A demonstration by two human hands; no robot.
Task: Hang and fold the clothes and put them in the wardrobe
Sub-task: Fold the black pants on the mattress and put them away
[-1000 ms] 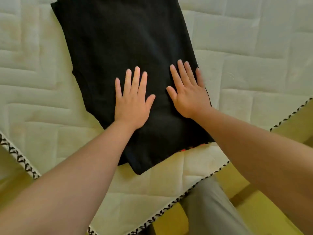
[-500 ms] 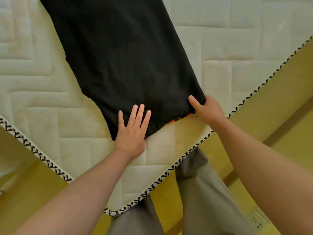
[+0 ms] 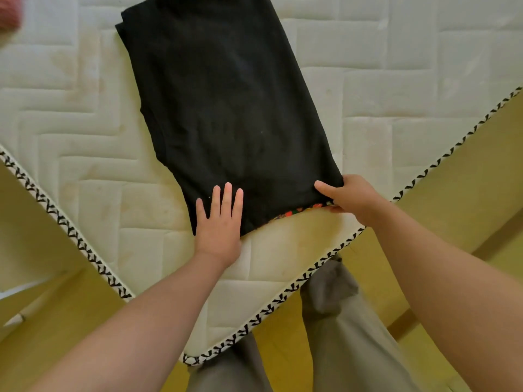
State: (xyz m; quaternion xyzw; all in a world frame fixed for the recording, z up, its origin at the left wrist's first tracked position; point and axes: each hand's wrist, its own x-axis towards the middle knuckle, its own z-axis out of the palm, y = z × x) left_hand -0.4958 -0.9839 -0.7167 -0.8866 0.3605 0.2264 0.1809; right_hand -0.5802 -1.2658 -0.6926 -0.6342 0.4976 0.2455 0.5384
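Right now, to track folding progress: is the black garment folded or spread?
Folded: the black garment lies as a narrow panel on the mattress, layered edges at its far corner, colourful print tucked underneath.

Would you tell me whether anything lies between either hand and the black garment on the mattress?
Nothing visible does. The left hand rests flat on the near edge of the black garment, and the right hand pinches its near right corner.

Item count:
- Black garment [image 3: 226, 108]: one, folded, centre of frame.
- Mattress [image 3: 85, 142]: one, quilted.
- Hands: two, the left hand [image 3: 219, 224] at lower centre and the right hand [image 3: 349, 198] at centre right.
- Pink object [image 3: 7, 12]: one, blurred, upper left corner.
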